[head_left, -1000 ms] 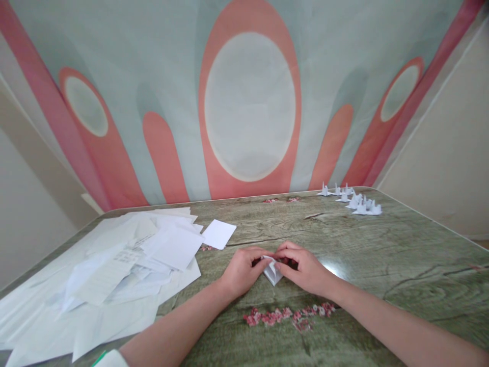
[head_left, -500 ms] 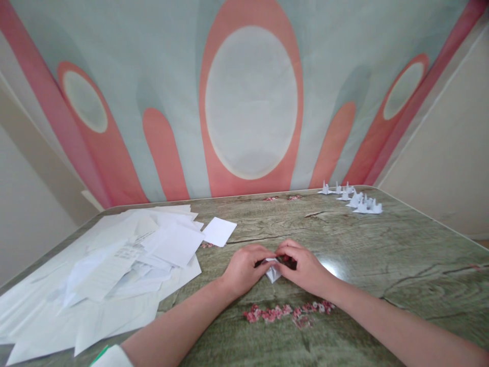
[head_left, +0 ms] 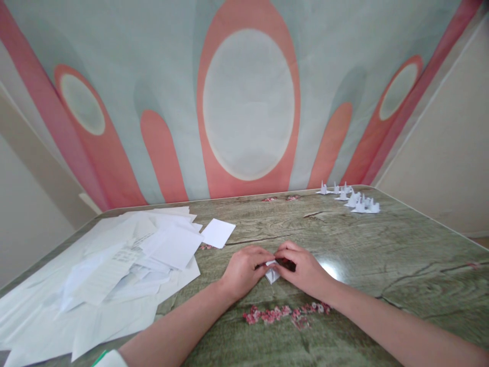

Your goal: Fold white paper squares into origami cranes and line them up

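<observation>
A small folded white paper (head_left: 272, 276) is pinched between my two hands, just above the wood-patterned table near its middle. My left hand (head_left: 247, 269) is closed on the paper's left side with thumb and fingertips. From the right, my right hand (head_left: 300, 265) pinches the same paper close to its upper edge. The fingertips of both hands nearly meet and cover the paper's top part. Its lower end shows as a pointed shape with fold lines.
A wide heap of white paper sheets (head_left: 114, 275), some printed, spreads over the table's left side. One square paper (head_left: 218, 233) lies at the heap's right edge. Several folded paper figures (head_left: 361, 203) stand at the far right. Behind the table (head_left: 382, 250) rises a patterned wall covering.
Both hands keep their pinch on the folded paper, with only slight finger movement. The whole view has shifted a little.
</observation>
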Tool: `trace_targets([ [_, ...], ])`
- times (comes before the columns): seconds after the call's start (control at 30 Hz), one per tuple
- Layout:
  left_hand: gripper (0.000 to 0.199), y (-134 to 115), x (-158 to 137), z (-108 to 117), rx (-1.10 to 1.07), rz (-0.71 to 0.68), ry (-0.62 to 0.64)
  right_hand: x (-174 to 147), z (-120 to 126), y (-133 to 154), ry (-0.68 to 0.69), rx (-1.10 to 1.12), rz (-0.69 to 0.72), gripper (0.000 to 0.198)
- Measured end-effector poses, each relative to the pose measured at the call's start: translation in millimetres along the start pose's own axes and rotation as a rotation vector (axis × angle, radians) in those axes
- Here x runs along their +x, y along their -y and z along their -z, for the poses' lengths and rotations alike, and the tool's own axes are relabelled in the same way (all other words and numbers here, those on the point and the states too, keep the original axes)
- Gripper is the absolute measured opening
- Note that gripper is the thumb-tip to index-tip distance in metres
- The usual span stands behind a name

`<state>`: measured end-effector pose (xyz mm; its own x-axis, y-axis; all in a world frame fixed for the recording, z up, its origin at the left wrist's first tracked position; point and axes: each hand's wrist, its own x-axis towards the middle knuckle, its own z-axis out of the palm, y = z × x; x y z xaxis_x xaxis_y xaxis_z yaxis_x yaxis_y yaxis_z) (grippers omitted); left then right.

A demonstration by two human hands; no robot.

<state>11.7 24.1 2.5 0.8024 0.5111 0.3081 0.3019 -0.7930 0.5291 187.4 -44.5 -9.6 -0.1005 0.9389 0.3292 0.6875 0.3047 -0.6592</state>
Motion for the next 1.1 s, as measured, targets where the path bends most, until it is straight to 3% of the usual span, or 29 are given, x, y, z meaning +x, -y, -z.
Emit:
trace_targets([
  [0.47, 0.025, -11.7, -0.9, 4.8, 0.243, -0.120, 0.037, -3.5, 0.8, 0.2, 0.013, -0.137, 0.036, 0.016],
  [1.1, 0.023, -9.8, -2.4, -0.6, 0.229, -0.183, -0.054, -5.9, -1.7, -2.6, 0.001, -0.205, 0.039, 0.015],
])
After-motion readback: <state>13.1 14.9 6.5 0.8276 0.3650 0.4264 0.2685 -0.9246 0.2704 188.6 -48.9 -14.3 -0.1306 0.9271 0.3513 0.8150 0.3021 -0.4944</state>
